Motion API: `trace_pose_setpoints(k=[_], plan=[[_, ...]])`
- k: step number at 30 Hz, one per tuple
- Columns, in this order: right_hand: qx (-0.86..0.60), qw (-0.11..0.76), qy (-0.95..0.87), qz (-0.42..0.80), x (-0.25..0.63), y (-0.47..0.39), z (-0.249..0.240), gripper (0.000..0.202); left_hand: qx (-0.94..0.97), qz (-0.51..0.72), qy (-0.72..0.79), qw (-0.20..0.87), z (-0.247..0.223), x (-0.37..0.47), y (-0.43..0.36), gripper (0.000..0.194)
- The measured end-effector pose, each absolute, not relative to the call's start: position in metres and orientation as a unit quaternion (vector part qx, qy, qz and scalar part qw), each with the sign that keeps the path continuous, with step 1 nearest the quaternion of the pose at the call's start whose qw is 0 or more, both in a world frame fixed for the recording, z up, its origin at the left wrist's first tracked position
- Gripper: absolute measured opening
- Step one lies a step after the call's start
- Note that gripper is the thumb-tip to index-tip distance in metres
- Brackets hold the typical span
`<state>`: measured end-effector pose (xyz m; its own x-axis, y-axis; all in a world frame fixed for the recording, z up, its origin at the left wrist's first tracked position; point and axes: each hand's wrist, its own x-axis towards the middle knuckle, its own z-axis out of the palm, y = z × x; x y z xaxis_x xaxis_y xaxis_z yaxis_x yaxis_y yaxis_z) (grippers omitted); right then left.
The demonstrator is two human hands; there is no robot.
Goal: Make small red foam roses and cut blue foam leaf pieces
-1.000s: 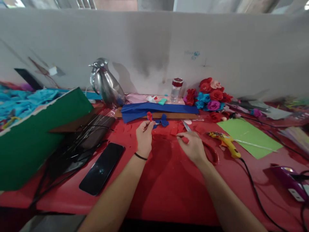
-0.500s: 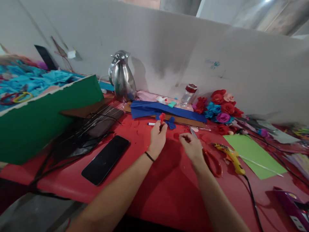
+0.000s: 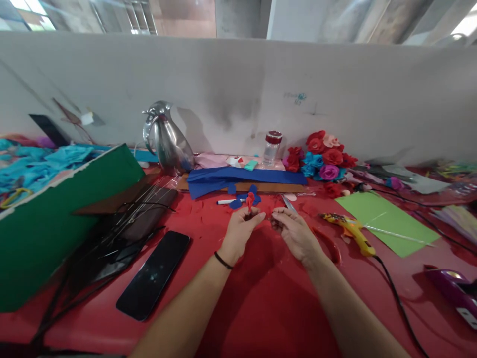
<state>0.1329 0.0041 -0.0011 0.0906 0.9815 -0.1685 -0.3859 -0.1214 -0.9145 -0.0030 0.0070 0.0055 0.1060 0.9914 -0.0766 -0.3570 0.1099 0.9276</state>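
My left hand pinches a small red paper flower, which stands up above the fingers. Close beside it, my right hand has its thumb and fingertips pressed together; whatever they hold is too small and too close to the red tabletop's colour to make out. Scissors lie partly hidden beneath the right hand, their red handle showing by the wrist. Just beyond the left hand are blue paper petals and a white marker.
A black phone lies to the left, near a green board. A steel jug and a jar stand by the wall. On the right are paper roses, a yellow glue gun with a cord, and green paper.
My right hand has moved left, close to my left hand, its fingertips still together. The left hand keeps hold of the red flower and sits slightly lower. The view has tilted and shifted right.
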Motion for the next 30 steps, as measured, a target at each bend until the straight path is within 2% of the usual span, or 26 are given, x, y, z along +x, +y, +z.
trace_pose_setpoints(k=[21, 26, 30], plan=[[-0.500, 0.566, -0.439, 0.487, 0.1401, 0.0014, 0.0077, 0.019, 0.419, 0.529, 0.439, 0.594, 0.0063, -0.0055, 0.0110, 0.023], [-0.521, 0.560, -0.469, 0.442, 0.1395, 0.0009, 0.0036, 0.021, 0.429, 0.525, 0.445, 0.585, 0.0034, -0.0055, 0.0124, 0.017], [-0.523, 0.568, -0.511, 0.377, 0.1403, 0.0003, 0.0014, 0.017, 0.422, 0.569, 0.451, 0.544, 0.0024, -0.0061, 0.0138, 0.018]])
